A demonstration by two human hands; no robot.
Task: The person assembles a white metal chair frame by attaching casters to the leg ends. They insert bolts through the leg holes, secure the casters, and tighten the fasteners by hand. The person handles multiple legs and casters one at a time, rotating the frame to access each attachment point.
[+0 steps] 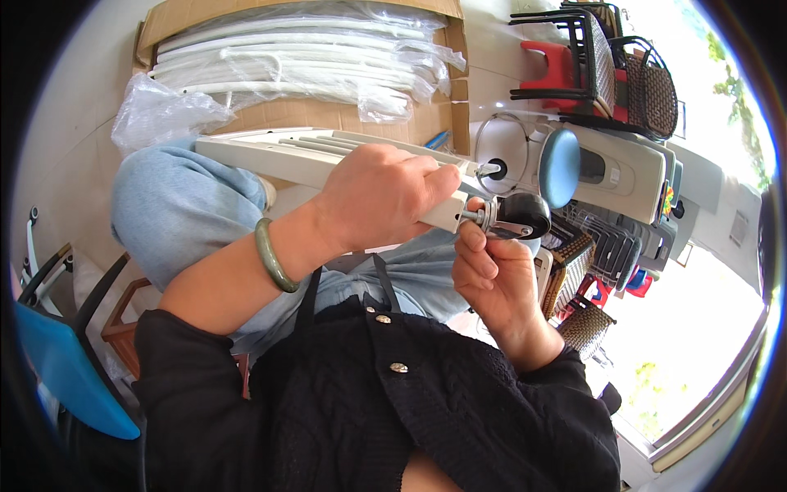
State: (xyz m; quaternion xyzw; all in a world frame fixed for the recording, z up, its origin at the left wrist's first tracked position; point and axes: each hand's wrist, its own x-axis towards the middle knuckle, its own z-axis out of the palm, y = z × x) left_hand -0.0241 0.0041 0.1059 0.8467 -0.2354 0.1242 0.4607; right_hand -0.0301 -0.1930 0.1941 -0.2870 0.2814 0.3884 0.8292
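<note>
Across my lap lies a white frame point(254, 157) with long parallel bars. My left hand point(381, 195), with a green bangle on its wrist, is closed around one tube of it near the end. At that tube's end sits a caster point(525, 215) with a black wheel and a metal fork and stem. The fingers of my right hand point(498, 275) pinch the caster by its stem and fork, right beside the tube end. I cannot tell how far the stem is inside the tube. A second dark round piece point(495, 170) shows at the neighbouring bar's end.
Beyond my knees, an open cardboard box point(447, 119) holds several white tubes point(303, 53) in clear plastic. A blue-handled tool point(437, 140) lies near it. Woven chairs point(602, 66), a red stool point(549, 66) and a blue round seat point(559, 168) stand right. A blue chair point(70, 369) is at left.
</note>
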